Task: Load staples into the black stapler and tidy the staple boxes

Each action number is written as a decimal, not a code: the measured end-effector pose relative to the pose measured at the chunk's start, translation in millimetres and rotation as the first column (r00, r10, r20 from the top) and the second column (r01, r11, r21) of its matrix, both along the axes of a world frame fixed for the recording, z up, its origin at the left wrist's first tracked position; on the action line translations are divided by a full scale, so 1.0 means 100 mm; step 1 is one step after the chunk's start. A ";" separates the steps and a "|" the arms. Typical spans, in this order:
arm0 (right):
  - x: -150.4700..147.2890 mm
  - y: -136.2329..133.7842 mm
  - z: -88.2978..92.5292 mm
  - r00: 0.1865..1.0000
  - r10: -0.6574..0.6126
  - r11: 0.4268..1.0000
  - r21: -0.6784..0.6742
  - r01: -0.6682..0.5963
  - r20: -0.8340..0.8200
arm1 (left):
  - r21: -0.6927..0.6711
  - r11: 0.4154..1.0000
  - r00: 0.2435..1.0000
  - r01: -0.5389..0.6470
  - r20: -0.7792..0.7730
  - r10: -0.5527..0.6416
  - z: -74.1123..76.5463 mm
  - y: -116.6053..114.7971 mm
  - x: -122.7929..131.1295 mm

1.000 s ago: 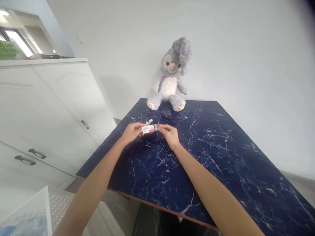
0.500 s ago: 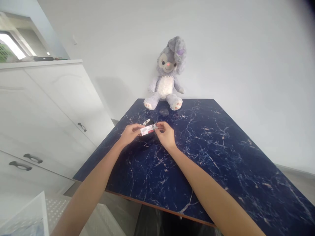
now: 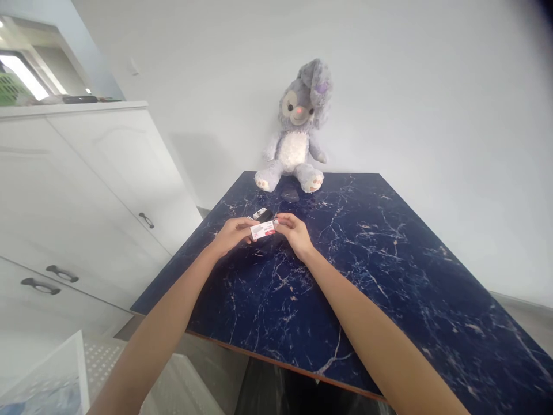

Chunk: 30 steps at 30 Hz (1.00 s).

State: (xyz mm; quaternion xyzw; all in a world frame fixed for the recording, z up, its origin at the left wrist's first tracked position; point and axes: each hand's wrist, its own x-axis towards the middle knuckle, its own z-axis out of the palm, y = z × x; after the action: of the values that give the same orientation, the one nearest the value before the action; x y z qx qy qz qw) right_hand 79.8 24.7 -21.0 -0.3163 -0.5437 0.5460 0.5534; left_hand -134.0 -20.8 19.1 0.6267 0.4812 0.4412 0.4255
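Note:
Between my hands, above the table, is a small white-and-red cardboard box (image 3: 262, 230) with a grey strip pictured on it, like a box of staples. My left hand (image 3: 233, 235) grips its left end between thumb and fingers. At the opposite end, my right hand (image 3: 294, 233) pinches the box's edge with thumb and forefinger; the fingers cover that end. Just behind the box lies a small black object with a white, dark-marked end (image 3: 261, 214), partly hidden, its kind unclear.
A grey plush rabbit (image 3: 294, 150) sits at the far edge of the blue marbled table (image 3: 371, 276), against the wall. A small dark object (image 3: 290, 196) lies before its feet. White cabinets (image 3: 99, 173) stand left; a white perforated container (image 3: 82, 369) is below.
A grey piece stuck out of the box's right end beside my right fingers; now it no longer shows, and my right fingers sit against that end. The view has shifted slightly.

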 end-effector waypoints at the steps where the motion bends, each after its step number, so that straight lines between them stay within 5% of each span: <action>1: 0.01 0.01 0.00 1.000 0.030 0.999 -0.023 -0.030 -0.005 | -0.001 1.000 1.000 0.002 0.005 -0.002 0.00 0.00 0.01; 12: 0.03 -0.02 0.06 0.995 0.062 0.991 -0.110 -0.071 -0.078 | -0.081 0.989 0.990 -0.120 0.062 0.126 -0.01 0.03 0.00; 19: 0.01 -0.01 0.02 1.000 -0.010 0.997 -0.074 0.009 -0.011 | -0.133 0.988 0.950 0.073 0.312 -0.028 0.05 0.00 -0.02; 23: 0.03 -0.01 0.04 0.997 -0.039 0.998 -0.036 0.041 0.070 | -0.120 0.989 0.955 0.081 0.293 -0.043 0.08 -0.02 -0.01; 30: 0.04 -0.05 0.06 0.964 0.205 0.969 0.103 -0.224 0.169 | -0.081 0.997 0.967 0.018 0.255 0.004 0.10 -0.03 -0.01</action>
State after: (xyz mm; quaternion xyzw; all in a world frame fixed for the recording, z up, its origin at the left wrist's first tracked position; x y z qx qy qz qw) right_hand 83.4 19.8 -14.8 -0.2636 -0.6488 0.5420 0.4645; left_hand -135.4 -23.8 28.8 0.5483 0.4381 0.4963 0.5110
